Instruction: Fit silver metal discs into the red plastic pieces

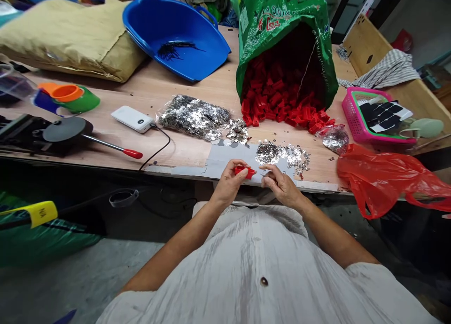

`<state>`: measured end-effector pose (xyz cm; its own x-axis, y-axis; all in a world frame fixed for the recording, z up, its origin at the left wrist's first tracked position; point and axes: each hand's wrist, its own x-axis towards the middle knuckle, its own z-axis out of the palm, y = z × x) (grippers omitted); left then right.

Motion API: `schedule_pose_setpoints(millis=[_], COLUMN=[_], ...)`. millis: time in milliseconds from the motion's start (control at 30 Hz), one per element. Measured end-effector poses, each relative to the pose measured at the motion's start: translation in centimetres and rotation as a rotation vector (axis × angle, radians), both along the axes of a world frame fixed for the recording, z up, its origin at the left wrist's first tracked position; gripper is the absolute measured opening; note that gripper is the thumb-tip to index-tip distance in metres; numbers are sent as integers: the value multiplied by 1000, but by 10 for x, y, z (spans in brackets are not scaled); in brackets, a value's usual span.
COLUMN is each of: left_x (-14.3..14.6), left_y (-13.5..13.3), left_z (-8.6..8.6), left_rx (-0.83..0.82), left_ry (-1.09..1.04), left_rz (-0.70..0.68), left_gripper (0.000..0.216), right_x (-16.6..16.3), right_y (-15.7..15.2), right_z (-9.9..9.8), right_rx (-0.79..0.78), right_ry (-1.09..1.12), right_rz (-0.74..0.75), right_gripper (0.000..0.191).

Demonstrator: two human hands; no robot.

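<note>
My left hand [230, 180] pinches a small red plastic piece [245, 171] at the near edge of the wooden table [197, 145]. My right hand [280, 183] is just to its right, fingers curled together near the piece; what they hold is too small to see. A little beyond my hands lies a loose pile of small silver metal bits [282, 153] on a grey sheet [221, 162]. A clear bag of the same silver bits [193, 117] lies further left. A green sack [282, 23] lies tipped over, spilling many red plastic pieces [285, 105].
A blue plastic basin [176, 32] sits at the back. A white power bank [132, 119] with a black cable, a red-tipped hand tool [66, 131] and coloured funnels [66, 96] lie left. A pink basket [377, 114] and a red plastic bag [387, 178] are right.
</note>
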<state>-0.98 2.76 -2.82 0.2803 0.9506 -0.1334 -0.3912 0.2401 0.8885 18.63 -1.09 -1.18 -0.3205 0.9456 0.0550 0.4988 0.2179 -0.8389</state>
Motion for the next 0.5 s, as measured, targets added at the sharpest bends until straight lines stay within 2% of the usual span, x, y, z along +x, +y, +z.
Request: schedule_pose_setpoints(millis=[100, 200, 333, 500], left_x=[4, 10, 16, 21], left_y=[-11, -19, -26, -30], left_z=[12, 19, 22, 20], left_rx=[-235, -338, -425, -463], left_ry=[-275, -414, -481, -524], left_rz=[-98, -100, -52, -13], left_gripper=[29, 26, 14, 13], right_x=[-3, -5, -7, -9], right_y=[-3, -4, -6, -7], right_z=[8, 13, 17, 12], right_rx=[-40, 1, 49, 149], right_ry=[-58, -109, -119, -192], right_rz=[68, 54, 18, -25], right_gripper=[46, 42, 38, 35])
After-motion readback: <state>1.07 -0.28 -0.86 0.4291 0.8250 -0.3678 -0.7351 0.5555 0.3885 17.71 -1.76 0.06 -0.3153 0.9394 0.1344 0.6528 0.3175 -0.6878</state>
